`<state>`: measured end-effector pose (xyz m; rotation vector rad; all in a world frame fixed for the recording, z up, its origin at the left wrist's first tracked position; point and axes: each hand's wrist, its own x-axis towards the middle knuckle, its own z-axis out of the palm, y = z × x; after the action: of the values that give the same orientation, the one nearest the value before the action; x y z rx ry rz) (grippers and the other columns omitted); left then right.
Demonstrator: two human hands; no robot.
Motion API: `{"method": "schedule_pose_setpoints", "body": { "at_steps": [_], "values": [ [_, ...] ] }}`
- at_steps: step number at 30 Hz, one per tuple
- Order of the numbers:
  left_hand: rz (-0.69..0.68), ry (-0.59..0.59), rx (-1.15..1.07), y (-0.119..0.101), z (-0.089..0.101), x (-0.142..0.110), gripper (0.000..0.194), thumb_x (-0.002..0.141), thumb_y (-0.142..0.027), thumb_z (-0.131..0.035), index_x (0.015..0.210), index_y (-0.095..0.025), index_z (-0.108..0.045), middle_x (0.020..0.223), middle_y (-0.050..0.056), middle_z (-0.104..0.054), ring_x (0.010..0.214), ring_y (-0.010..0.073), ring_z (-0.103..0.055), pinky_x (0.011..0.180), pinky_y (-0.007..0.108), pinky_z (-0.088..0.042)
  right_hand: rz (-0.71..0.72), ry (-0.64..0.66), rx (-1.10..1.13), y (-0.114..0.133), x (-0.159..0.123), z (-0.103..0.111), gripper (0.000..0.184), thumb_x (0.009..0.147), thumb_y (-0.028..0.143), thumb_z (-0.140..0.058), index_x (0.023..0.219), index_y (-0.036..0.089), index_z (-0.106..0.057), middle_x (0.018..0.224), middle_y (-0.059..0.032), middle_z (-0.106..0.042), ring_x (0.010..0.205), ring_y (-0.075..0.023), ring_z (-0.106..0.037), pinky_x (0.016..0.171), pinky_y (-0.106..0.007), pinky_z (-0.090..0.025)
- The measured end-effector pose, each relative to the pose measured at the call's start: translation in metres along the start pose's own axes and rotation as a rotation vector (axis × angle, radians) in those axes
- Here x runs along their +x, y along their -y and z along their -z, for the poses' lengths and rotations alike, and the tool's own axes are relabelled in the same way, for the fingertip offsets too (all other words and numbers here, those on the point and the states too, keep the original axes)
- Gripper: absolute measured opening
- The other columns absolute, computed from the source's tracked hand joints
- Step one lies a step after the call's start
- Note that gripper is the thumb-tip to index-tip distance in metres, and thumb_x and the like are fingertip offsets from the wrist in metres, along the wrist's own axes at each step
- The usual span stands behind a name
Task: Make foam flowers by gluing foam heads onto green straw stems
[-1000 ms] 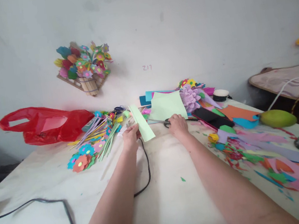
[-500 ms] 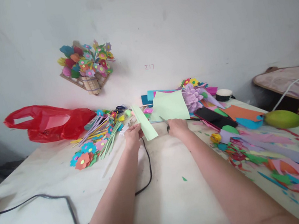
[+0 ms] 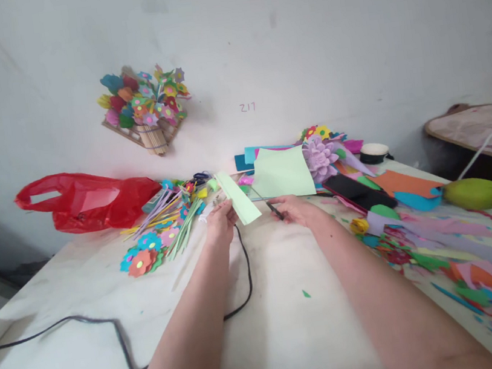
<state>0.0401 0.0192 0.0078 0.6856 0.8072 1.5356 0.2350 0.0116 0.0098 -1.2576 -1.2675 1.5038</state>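
Observation:
My left hand (image 3: pixel 222 220) is closed on a folded strip of pale green paper or foam sheet (image 3: pixel 239 199), which stands up slanted above the table. In my right hand (image 3: pixel 293 209) is a pair of scissors (image 3: pixel 271 205), its blades pointing up and left, apart from the strip. The fingers cover part of the handles. Just behind the scissors lies a larger pale green sheet (image 3: pixel 284 172).
Craft flowers (image 3: pixel 144 260) and thin stems lie left, before a red plastic bag (image 3: pixel 92 200). A black cable (image 3: pixel 247 270) crosses the table (image 3: pixel 275 327). On the right are a phone (image 3: pixel 359 192), a green fruit (image 3: pixel 477 193) and colourful scraps (image 3: pixel 479 280).
The scissors have turned in my right hand, from lying flat to angled up and left. My left hand still holds the strip. The whole view has shifted slightly.

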Motion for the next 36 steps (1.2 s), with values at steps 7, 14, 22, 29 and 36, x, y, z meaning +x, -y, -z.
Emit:
{"method": "schedule_pose_setpoints", "body": {
  "at_steps": [7, 14, 22, 29, 36],
  "values": [
    [-0.054, -0.075, -0.073, -0.006, 0.007, 0.004, 0.007, 0.065, -0.013, -0.06, 0.072, -0.013, -0.057, 0.06, 0.0, -0.063, 0.054, 0.0106, -0.06, 0.055, 0.022, -0.048, 0.065, 0.18, 0.131, -0.003, 0.0, -0.003, 0.026, 0.072, 0.035, -0.061, 0.087, 0.015, -0.055, 0.057, 0.0018, -0.052, 0.042, -0.0077, -0.047, 0.031, -0.017, -0.031],
    [-0.105, -0.139, -0.137, -0.008, 0.009, 0.004, 0.008, 0.07, -0.013, -0.06, 0.077, -0.014, -0.056, 0.065, 0.0, -0.063, 0.057, 0.0091, -0.06, 0.062, 0.022, -0.048, 0.075, 0.443, 0.065, -0.007, -0.002, 0.004, 0.041, 0.073, 0.049, -0.054, 0.096, 0.015, -0.052, 0.066, -0.0022, -0.057, 0.05, -0.0108, -0.054, 0.034, -0.018, -0.037],
    [-0.157, -0.146, -0.101, -0.009, 0.012, 0.006, 0.008, 0.07, -0.016, -0.061, 0.077, -0.016, -0.056, 0.07, 0.001, -0.064, 0.065, 0.0096, -0.062, 0.068, 0.022, -0.048, 0.105, 0.584, -0.026, -0.005, -0.008, 0.004, 0.047, 0.072, 0.053, -0.054, 0.097, 0.013, -0.053, 0.072, -0.0049, -0.059, 0.054, -0.0124, -0.057, 0.036, -0.018, -0.039],
    [-0.163, -0.189, -0.139, -0.009, 0.015, 0.009, 0.004, 0.073, -0.014, -0.057, 0.073, -0.016, -0.054, 0.067, 0.001, -0.064, 0.066, 0.0102, -0.062, 0.065, 0.021, -0.048, 0.105, 0.577, -0.047, -0.005, -0.01, 0.003, 0.052, 0.07, 0.056, -0.054, 0.097, 0.012, -0.053, 0.071, -0.0047, -0.059, 0.053, -0.012, -0.057, 0.035, -0.018, -0.038],
    [-0.153, -0.225, -0.157, -0.008, 0.011, 0.007, 0.007, 0.073, -0.01, -0.055, 0.073, -0.017, -0.052, 0.065, -0.001, -0.062, 0.064, 0.0098, -0.061, 0.067, 0.022, -0.048, 0.083, 0.578, -0.073, -0.002, -0.012, -0.006, 0.046, 0.073, 0.054, -0.052, 0.093, 0.012, -0.054, 0.067, -0.0026, -0.058, 0.049, -0.0096, -0.055, 0.033, -0.016, -0.035]
  ]
}}
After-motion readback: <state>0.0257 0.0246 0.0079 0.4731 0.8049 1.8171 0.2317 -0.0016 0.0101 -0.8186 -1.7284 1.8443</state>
